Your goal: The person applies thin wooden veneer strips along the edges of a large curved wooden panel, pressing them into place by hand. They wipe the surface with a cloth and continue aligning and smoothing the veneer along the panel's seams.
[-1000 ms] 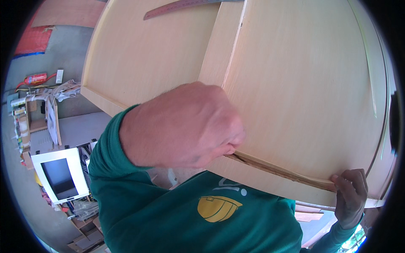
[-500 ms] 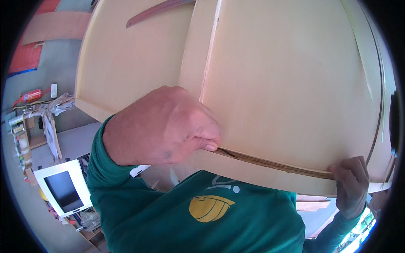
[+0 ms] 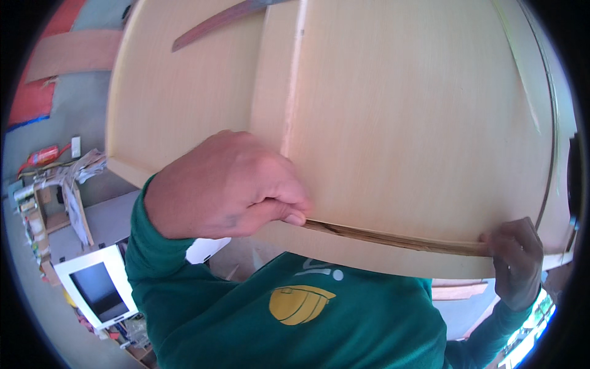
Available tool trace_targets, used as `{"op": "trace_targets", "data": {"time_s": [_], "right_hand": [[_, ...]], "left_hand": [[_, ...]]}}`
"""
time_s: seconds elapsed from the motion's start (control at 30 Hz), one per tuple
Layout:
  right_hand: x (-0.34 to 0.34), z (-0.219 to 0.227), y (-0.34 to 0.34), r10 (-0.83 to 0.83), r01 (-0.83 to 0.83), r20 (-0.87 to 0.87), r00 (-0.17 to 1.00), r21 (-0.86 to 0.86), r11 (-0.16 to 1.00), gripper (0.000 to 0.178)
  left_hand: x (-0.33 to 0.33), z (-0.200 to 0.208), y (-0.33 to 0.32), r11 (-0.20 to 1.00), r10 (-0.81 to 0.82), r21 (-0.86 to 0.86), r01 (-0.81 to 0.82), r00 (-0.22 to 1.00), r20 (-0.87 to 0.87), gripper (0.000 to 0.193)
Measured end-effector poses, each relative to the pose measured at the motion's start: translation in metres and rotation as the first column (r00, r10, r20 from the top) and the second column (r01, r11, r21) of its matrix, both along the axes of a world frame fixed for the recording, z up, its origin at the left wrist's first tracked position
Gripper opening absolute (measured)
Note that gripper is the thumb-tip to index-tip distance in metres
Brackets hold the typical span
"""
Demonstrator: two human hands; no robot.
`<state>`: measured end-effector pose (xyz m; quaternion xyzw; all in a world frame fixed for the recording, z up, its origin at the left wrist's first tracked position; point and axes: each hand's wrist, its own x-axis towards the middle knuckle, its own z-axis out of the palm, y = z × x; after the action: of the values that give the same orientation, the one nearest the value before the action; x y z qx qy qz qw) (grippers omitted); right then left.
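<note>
A large pale wooden board (image 3: 405, 123) fills the middle and right, its rough brown raw edge (image 3: 393, 238) facing me. My left hand (image 3: 246, 190) is closed, thumb and fingers pinching at the left end of this edge. At its right end, my right hand (image 3: 517, 261) has its fingers bent round the same edge. Some of the fingers are hidden. Under and around the board is a pale framed panel (image 3: 184, 98) with raised rims. Its near rim (image 3: 369, 259) runs between the board and my green sweatshirt.
On the panel at the upper left lies a tool with a curved reddish-brown handle (image 3: 212, 26). Beyond the panel on the left are a white-framed screen (image 3: 98, 289), a cluttered shelf (image 3: 46, 215) and a red fire extinguisher (image 3: 43, 156). A green-yellow strip (image 3: 519, 74) lies along the right side.
The whole scene has shifted slightly. My left hand sits a little further left and lower in the picture, my right hand slightly higher. Both keep to the same edge.
</note>
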<state>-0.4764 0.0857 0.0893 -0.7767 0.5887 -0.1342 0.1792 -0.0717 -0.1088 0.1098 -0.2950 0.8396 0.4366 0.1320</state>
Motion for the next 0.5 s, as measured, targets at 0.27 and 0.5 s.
{"op": "trace_targets", "data": {"time_s": [0.27,0.5], "right_hand": [[-0.011,-0.005,-0.006,0.038,-0.043,-0.069,0.997,-0.072,0.996,0.023],[-0.008,0.012,0.006,-0.022,0.022,-0.046,0.999,0.009,1.0,0.028]], "left_hand": [[-0.005,0.003,0.006,0.998,0.065,0.017,-0.065,0.998,0.003,0.009],[-0.006,0.015,0.005,0.998,0.041,0.043,-0.041,0.999,-0.008,0.02]]}}
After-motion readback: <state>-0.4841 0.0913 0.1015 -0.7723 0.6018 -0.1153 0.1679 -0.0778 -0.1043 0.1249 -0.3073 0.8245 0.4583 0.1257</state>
